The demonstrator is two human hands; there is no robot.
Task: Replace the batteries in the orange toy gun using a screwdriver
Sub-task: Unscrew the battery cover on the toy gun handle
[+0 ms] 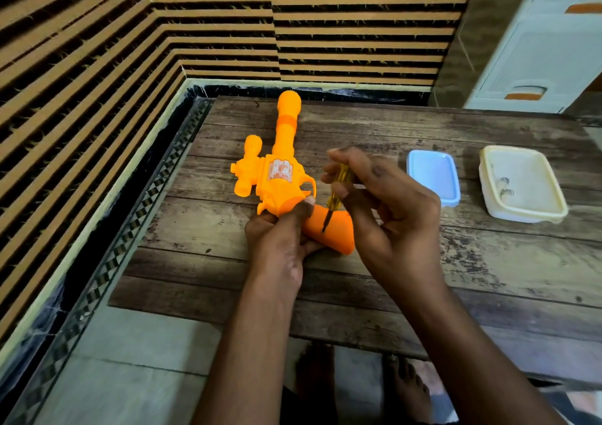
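The orange toy gun (pixel 280 170) lies on the wooden table (pixel 488 261), barrel pointing away from me. My left hand (pixel 280 239) grips it where the body meets the handle. A screwdriver (pixel 335 196) with a clear yellow handle is pinched in the fingers of my right hand (pixel 391 209). Its dark tip touches the side of the orange handle, at a small hole.
A light blue lid (pixel 433 177) lies flat on the table to the right of my hands. Beside it stands a cream plastic box (pixel 521 183) with small items inside. A striped wall runs along the left and back; a white drawer unit (pixel 540 49) stands at the far right.
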